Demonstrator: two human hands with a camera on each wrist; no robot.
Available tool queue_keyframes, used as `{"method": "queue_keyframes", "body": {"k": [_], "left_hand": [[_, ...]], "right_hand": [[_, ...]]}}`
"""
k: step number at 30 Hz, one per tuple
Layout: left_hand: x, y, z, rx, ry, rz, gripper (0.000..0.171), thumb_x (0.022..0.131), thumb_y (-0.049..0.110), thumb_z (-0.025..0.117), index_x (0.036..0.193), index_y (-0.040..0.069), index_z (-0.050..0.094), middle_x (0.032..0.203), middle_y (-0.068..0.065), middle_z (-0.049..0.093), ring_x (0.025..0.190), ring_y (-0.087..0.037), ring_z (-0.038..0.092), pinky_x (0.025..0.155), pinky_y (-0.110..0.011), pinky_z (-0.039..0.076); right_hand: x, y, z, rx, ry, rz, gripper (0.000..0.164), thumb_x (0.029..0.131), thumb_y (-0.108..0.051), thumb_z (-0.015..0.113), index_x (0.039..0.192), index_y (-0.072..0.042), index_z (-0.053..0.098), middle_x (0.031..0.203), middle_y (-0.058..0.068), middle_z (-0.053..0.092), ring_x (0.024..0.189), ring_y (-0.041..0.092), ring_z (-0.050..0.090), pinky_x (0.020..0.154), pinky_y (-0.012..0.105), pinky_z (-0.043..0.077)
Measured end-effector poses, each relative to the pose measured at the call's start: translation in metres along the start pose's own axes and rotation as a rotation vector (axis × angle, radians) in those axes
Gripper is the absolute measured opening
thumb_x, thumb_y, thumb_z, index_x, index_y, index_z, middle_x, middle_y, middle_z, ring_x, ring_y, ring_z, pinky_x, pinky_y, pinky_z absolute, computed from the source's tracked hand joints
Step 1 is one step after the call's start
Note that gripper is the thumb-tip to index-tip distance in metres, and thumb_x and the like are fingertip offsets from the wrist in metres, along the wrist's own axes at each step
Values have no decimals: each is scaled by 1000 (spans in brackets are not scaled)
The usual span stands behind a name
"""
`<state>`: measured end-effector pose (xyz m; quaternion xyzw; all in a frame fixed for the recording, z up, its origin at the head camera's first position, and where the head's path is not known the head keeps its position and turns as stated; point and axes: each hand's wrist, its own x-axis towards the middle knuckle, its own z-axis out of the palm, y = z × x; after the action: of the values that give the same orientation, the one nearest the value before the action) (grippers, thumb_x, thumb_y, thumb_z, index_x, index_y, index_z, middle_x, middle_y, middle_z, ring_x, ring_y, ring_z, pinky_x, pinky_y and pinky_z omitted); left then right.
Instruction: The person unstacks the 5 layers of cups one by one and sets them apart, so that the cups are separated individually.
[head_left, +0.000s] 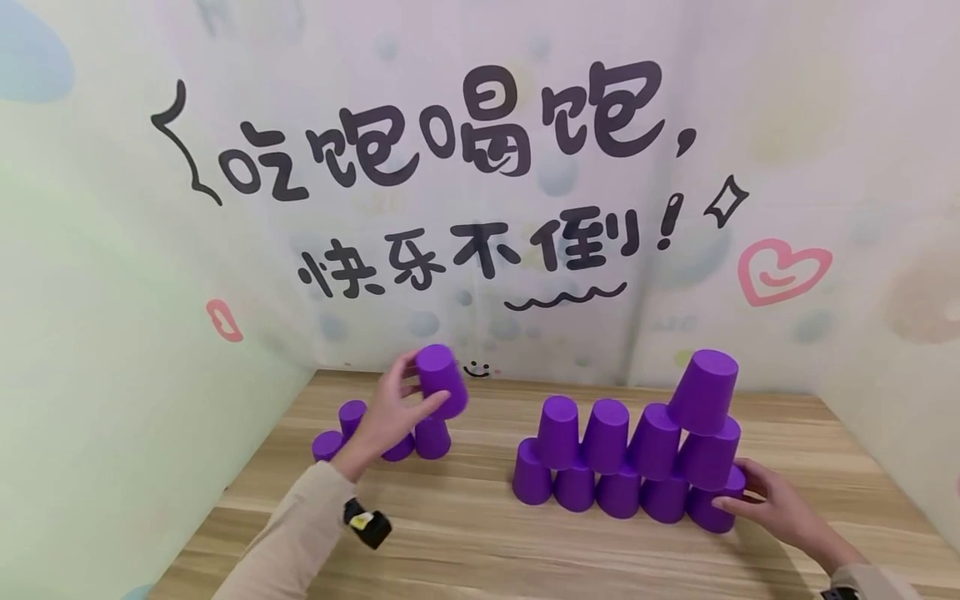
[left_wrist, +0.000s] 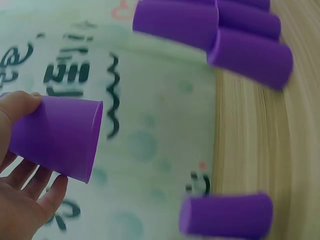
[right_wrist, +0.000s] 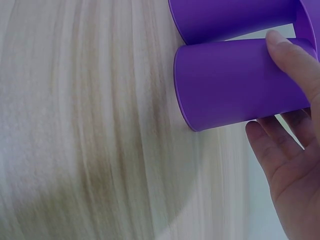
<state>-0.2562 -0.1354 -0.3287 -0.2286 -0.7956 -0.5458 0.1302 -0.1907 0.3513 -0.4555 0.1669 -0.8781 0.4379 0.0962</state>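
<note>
My left hand (head_left: 392, 417) holds an upside-down purple cup (head_left: 442, 379) in the air, tilted slightly. In the left wrist view, the thumb lies on one side of this cup (left_wrist: 57, 137) and the fingers on the other. At the right stands a stepped stack of upside-down purple cups, with a long bottom row, a second row and a single top cup (head_left: 705, 392) at its right end. My right hand (head_left: 776, 508) grips the rightmost bottom cup (head_left: 708, 510), its thumb on the near side; the right wrist view shows that cup (right_wrist: 235, 82) on its base row.
Behind and below the left hand, several more purple cups (head_left: 432, 439) stand on the wooden table (head_left: 465, 533), partly hidden by the forearm. A printed backdrop (head_left: 480, 192) rises at the table's far edge, with pale side walls left and right.
</note>
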Motion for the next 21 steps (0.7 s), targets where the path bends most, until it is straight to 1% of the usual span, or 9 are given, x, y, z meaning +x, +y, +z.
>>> {"method": "queue_keyframes", "body": {"k": [3,4,6,8,11,14,21], "left_hand": [[-14,-30,-22,54,56,-13,61,78,10,68,128,-2,35,118,-21,48,106,-33,48,85,-41,45],[-20,-36,-27,74,73,-14,61,78,10,67,128,-3,35,117,-21,48,106,-34,49,86,-41,45],[-32,-47,-36,103,88,-39,60,79,9,66,127,-4,33,117,-23,47,106,-35,48,86,-43,44],[-42,-57,-40,114,97,-64,59,78,7,66,126,-5,33,116,-24,47,106,-37,48,86,-45,44],[-55,-71,-44,132,112,-108,60,77,6,67,125,-7,33,117,-27,45,107,-40,46,86,-48,43],[-65,-83,-43,150,121,-143,61,77,5,67,125,-8,33,118,-29,44,108,-43,45,86,-50,42],[-81,-103,-35,244,121,-207,60,76,5,68,123,-9,34,119,-32,43,108,-44,44,85,-48,43]], "right_hand": [[1,-1,0,-4,2,3,49,75,2,66,112,19,40,96,-29,49,85,-8,52,62,21,51],[0,-1,0,-8,3,-1,48,75,2,66,112,20,40,96,-29,49,85,-8,52,62,21,51],[0,-1,1,-12,9,9,48,75,1,67,111,19,41,96,-29,50,84,-8,52,62,21,50],[-1,-1,0,-20,11,15,48,75,0,67,112,18,41,96,-30,49,84,-8,52,62,21,50],[-2,-2,0,-23,10,23,50,75,-2,67,113,18,41,96,-30,49,85,-9,52,63,21,51],[-3,-1,-1,-27,8,15,51,75,-2,67,113,19,40,96,-30,49,85,-9,52,63,21,50],[-2,-4,-1,-41,10,39,52,75,-4,68,115,17,41,96,-32,47,85,-10,51,63,21,50]]}}
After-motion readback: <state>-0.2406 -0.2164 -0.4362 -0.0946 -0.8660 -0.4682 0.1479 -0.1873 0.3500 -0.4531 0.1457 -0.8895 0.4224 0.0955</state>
